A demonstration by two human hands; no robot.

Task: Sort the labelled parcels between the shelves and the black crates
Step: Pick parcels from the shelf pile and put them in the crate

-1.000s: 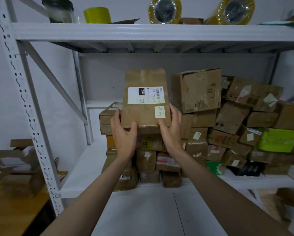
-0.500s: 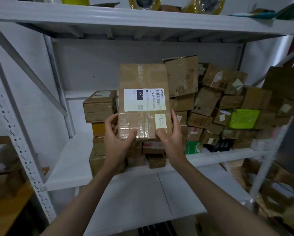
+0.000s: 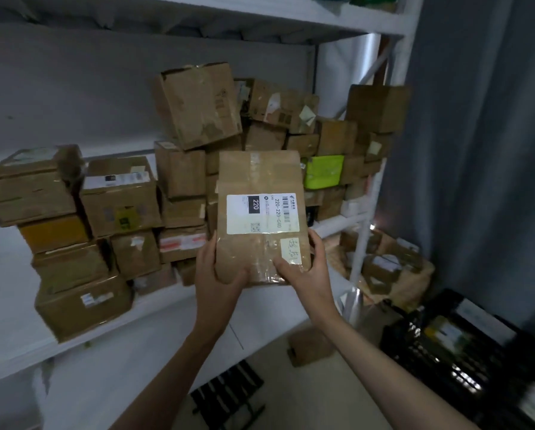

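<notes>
Left hand [image 3: 221, 274] and right hand [image 3: 306, 271] grip a labelled brown cardboard parcel [image 3: 260, 212] before the white metal shelf [image 3: 18, 342] stacked with cardboard boxes [image 3: 120, 197]; what looks like a black plastic crate [image 3: 452, 361] sits near right.

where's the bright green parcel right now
The bright green parcel sits on the shelf among the stacked brown boxes, right of centre in the head view, just beyond the held parcel's upper right corner.
</notes>
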